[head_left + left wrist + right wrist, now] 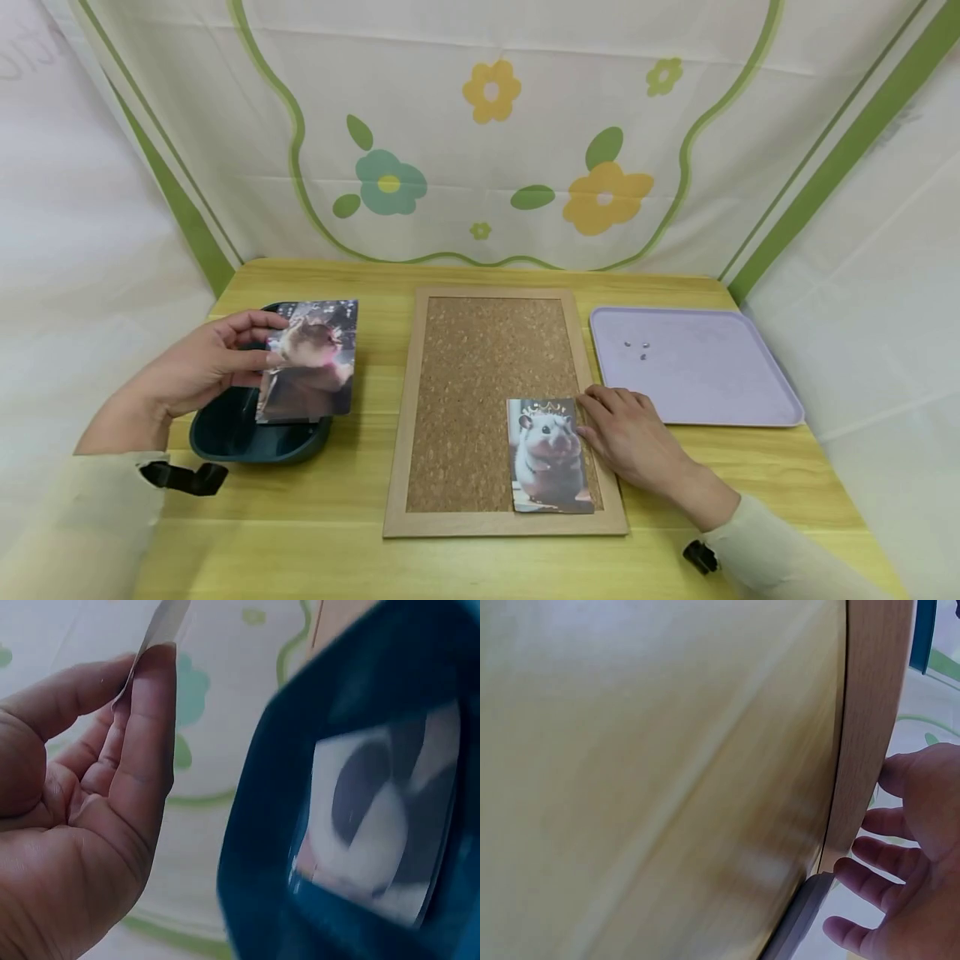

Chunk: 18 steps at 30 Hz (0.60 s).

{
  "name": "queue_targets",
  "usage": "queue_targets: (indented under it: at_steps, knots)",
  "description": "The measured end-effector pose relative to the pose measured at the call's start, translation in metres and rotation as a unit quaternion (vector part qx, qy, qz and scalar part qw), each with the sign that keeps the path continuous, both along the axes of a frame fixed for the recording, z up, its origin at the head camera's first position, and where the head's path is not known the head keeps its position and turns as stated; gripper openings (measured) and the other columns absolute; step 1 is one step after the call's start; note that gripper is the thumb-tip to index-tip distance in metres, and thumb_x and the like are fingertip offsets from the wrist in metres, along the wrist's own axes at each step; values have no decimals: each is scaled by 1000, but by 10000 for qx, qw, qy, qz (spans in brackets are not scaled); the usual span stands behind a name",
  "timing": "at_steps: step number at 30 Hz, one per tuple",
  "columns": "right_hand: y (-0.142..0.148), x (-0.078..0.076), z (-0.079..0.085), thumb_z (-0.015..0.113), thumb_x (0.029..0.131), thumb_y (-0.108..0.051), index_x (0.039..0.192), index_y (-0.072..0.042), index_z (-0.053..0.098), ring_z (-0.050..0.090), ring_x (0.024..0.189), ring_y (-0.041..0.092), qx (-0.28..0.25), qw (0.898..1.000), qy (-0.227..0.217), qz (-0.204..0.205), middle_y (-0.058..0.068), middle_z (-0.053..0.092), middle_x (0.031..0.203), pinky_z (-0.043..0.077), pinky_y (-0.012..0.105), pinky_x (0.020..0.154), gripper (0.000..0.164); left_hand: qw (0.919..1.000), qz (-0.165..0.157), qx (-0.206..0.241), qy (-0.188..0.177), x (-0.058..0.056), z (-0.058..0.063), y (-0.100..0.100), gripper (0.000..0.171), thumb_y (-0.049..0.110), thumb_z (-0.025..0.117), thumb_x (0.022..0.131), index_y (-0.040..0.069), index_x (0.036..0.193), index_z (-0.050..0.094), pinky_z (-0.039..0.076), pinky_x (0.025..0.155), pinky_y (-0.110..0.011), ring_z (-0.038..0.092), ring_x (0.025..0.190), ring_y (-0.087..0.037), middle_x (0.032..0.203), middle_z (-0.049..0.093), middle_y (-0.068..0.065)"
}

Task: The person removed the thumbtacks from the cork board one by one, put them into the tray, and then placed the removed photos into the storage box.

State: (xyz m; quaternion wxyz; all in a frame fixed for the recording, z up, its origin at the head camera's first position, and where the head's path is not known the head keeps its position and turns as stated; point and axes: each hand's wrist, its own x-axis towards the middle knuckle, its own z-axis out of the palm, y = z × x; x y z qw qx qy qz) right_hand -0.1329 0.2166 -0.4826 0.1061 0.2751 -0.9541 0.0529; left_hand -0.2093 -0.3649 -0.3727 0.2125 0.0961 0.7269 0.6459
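My left hand (198,362) pinches a photo card (318,358) between thumb and fingers, above the dark teal bin (258,457). That card appears edge-on at the top of the left wrist view. Inside the bin lies a further picture (375,825), black and white. A card with a crowned white hamster (551,458) lies on the lower right corner of the framed corkboard (487,358). With loosely bent fingers, my right hand (633,437) rests at the board's right edge, fingertips at this card's upper right side. Whether those fingertips touch card or frame is hard to tell.
A lilac tray (705,375) stands right of the board with three small metallic pins (643,345) on it. Everything sits on a yellow wooden table (330,533). A flower-printed white curtain (450,150) hangs behind, with more white cloth at both sides.
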Motion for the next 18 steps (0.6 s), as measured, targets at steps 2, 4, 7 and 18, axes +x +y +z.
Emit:
queue_targets:
  at_steps: [2, 4, 7, 18]
  knots:
    - [0, 0, 0, 70, 101, -31, 140, -3, 64, 63, 121, 41, -5, 10000, -4, -7, 19, 65, 137, 51, 62, 99, 48, 10000, 4, -38, 10, -3, 0, -11, 39, -9, 57, 104, 13, 135, 59, 64, 72, -34, 67, 88, -17, 112, 63, -3]
    - [-1, 1, -1, 70, 102, -32, 140, -3, 64, 63, 122, 41, -7, 10000, -40, -23, 19, 65, 137, 51, 62, 99, 49, 9999, -5, -119, 4, -5, 0, -20, 39, -10, 56, 103, 14, 134, 59, 64, 72, -34, 67, 87, -16, 111, 63, -3]
    - [-1, 0, -1, 68, 103, -33, 141, -3, 64, 62, 123, 41, 2, 9999, -104, -49, 19, 64, 139, 51, 62, 100, 49, 9997, -52, -247, -62, -7, 0, -33, 40, -10, 55, 104, 15, 134, 59, 64, 72, -35, 68, 88, -17, 111, 63, -3]
    - [-1, 0, -1, 65, 104, -36, 143, -3, 62, 61, 125, 40, 53, 9997, -228, -110, 19, 63, 141, 50, 61, 103, 51, 9956, -97, -898, -250, -18, -5, -51, 38, -5, 56, 105, 17, 136, 56, 65, 77, -36, 70, 92, -18, 114, 67, 1]
